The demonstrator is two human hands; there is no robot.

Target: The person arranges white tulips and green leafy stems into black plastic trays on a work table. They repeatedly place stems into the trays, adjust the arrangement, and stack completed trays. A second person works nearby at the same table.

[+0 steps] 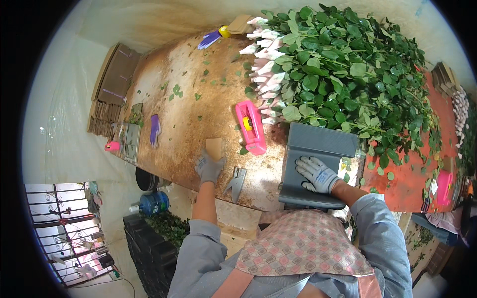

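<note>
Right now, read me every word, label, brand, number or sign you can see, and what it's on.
No text is legible here.
Gloved right hand: print on the back, too small and blurred to read.
Gloved left hand: faint marks, too small to read.
Blue jug: any lettering is too small to tell.

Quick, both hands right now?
Left hand: at the small cardboard piece; whether it grips cannot be told.
Right hand: open, palm down on the dark grey stand, holding nothing visible.
</note>
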